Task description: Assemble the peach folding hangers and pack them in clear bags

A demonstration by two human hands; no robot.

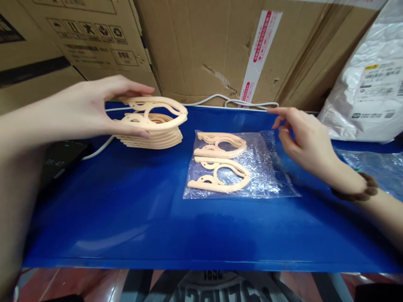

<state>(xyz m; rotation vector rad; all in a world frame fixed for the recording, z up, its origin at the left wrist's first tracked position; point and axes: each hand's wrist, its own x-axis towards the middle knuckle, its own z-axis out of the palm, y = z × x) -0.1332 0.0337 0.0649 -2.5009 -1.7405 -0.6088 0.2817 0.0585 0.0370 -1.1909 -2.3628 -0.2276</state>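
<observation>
My left hand [91, 107] grips a cream plastic folding hanger [166, 124], folded up, with the thumb below and the fingers above. Right beneath it lies a stack of several like hangers [151, 142]; I cannot tell whether the held one still touches the stack. Mid-table, a clear plastic bag [267, 167] lies flat with two folded hangers [231, 176] side by side, seen in its left half. Beyond the bag's right edge, my right hand [305, 136] is raised with nothing in it, index finger stretched out, the other fingers loosely bent and apart from the thumb.
Cardboard boxes [195, 46] stand along the back of the blue table [157, 226]. A white cable [214, 97] runs in front of them. A dark phone [63, 161] lies at left, partly behind my arm. At right are a white labelled parcel [368, 92] and more clear plastic [382, 167].
</observation>
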